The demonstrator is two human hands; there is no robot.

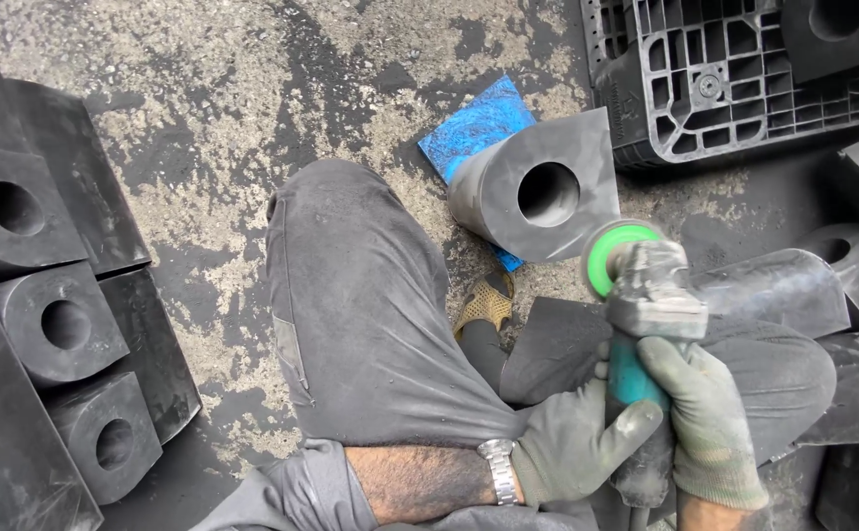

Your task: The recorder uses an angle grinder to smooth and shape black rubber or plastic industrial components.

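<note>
Both my gloved hands grip an angle grinder (646,295) with a teal body and a green-rimmed disc. My left hand (572,442), with a wristwatch on the wrist, wraps the lower body. My right hand (710,418) clasps the body just under the grey head. The disc sits at the lower right edge of a black rubber block (537,187) with a round centre hole, which lies tilted on the ground on a blue sheet (478,123). My left knee (360,295) is bent beside the block.
Several similar black holed blocks (46,324) are stacked at the left. A black plastic pallet (734,79) lies at the top right, with more black blocks (793,285) at the right. The concrete floor (213,118) is stained with black dust.
</note>
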